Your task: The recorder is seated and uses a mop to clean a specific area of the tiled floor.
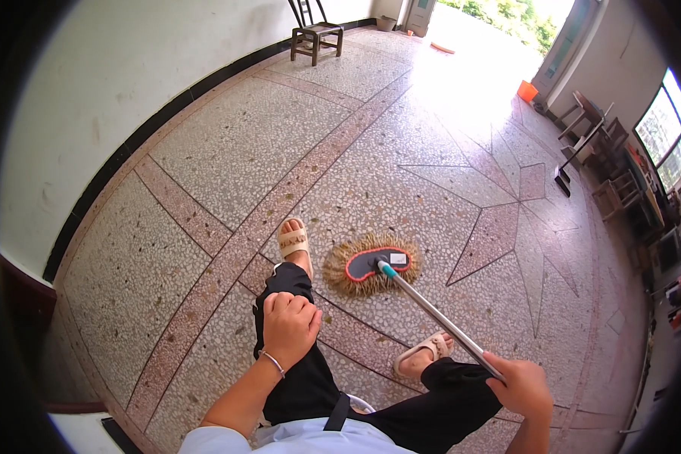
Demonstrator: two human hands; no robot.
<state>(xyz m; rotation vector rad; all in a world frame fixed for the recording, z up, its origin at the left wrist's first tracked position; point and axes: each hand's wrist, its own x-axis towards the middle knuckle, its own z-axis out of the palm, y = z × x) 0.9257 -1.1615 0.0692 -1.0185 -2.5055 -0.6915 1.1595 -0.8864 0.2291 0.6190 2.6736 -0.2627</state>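
Note:
My right hand (519,383) grips the metal pole (437,315) of a flat fringed mop. The pole slants down to the left, ending in a teal collar at the mop head (374,264). That head lies on the speckled terrazzo floor (408,210), with tan string fringe spread around a dark backing edged in red; a white label sits on the backing. My left hand (292,326), with a bracelet at its wrist, rests on my left knee in black trousers (301,377), fingers curled and their tips hidden.
My sandalled feet (293,241) flank the mop head's near side. Along the left wall stands a wooden chair (316,40). An orange bucket (526,91) is by the bright doorway. A long-handled dustpan (563,180), stools (616,193) and cluttered furniture line the right wall.

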